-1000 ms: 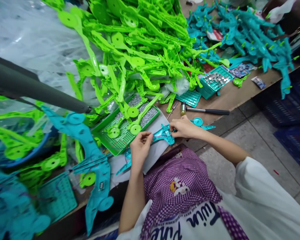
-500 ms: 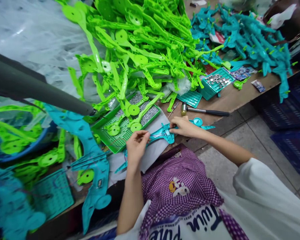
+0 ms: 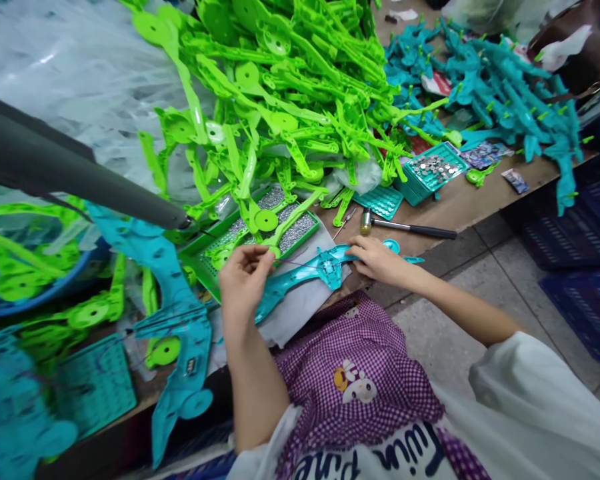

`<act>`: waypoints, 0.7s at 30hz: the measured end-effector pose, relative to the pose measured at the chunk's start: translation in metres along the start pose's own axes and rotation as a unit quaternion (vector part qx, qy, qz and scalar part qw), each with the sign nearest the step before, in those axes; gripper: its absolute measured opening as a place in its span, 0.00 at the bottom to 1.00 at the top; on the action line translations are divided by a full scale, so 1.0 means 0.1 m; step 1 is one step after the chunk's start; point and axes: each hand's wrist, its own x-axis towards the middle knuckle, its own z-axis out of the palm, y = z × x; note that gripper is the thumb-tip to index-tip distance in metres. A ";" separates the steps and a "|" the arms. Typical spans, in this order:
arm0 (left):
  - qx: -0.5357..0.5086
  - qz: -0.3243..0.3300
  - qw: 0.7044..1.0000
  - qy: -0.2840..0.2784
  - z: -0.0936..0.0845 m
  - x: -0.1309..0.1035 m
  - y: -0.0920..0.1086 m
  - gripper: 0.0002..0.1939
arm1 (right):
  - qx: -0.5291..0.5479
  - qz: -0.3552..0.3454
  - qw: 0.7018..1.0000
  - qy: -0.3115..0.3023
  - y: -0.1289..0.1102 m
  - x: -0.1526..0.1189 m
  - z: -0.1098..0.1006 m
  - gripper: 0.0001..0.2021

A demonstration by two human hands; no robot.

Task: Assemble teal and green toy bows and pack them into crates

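A bright blue plastic part (image 3: 330, 275), long and slender, lies lengthwise along the near edge of the tabletop (image 3: 473, 200), partly over a pale sheet (image 3: 293, 321). Short arms cross it near the middle; a round disc and a narrow tip show toward its right end. A thin, dark reddish-purple wire (image 3: 300, 264) stretches nearly straight from the left hand (image 3: 243, 280) to that crossed middle.

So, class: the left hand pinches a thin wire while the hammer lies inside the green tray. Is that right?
No: the head view shows the hammer on the tabletop, outside the green tray. The left hand does pinch a thin wire.
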 end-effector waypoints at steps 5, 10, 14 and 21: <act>0.019 0.022 0.998 0.057 0.02 -0.21 -0.18 0.14 | -0.081 0.056 0.992 0.085 -0.20 -0.10 0.11 0.10; 0.104 0.071 0.991 0.041 0.09 -0.27 -0.16 0.13 | -0.022 0.107 0.992 0.060 -0.21 0.04 -0.21 0.06; 0.188 0.134 0.972 0.044 0.13 -0.30 -0.21 0.10 | -0.009 0.138 0.990 -0.017 -0.11 0.13 -0.40 0.06; 0.240 0.207 0.948 0.030 0.20 -0.35 -0.33 0.10 | -0.026 0.150 0.988 0.040 -0.20 -0.45 -0.30 0.04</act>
